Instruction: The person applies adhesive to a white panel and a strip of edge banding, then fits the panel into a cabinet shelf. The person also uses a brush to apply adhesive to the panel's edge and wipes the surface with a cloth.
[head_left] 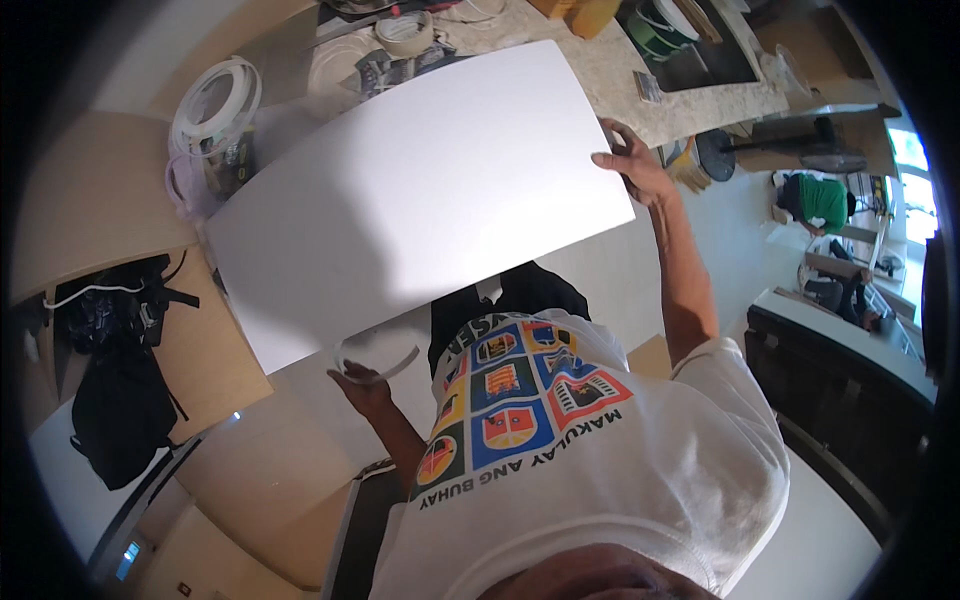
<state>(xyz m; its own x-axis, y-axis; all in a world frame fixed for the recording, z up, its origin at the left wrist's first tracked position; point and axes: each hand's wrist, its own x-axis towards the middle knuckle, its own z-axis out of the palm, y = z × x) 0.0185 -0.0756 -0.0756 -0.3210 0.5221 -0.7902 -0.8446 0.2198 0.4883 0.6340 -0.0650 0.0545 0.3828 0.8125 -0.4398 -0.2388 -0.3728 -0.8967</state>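
Observation:
A large white rectangular panel [440, 190] lies in front of me, its far edge over the stone-patterned counter and its near edge toward my body. My right hand [636, 165] grips the panel's right edge, thumb on top and fingers around the side. Just below the panel's near edge, my left hand [364, 390] is closed on a loop of white strip [405, 360]. The strip curves to the right of that hand. Part of the loop blends with the pale floor behind it. A broad shadow falls on the panel's left half.
Coils of white strip [215, 100] stand left of the panel. A tape roll [404, 35] sits on the counter [610, 85], with a sink [705, 65] holding a green bucket [660, 35] at right. A black bag [120, 410] hangs left. A person in green [822, 202] is far right.

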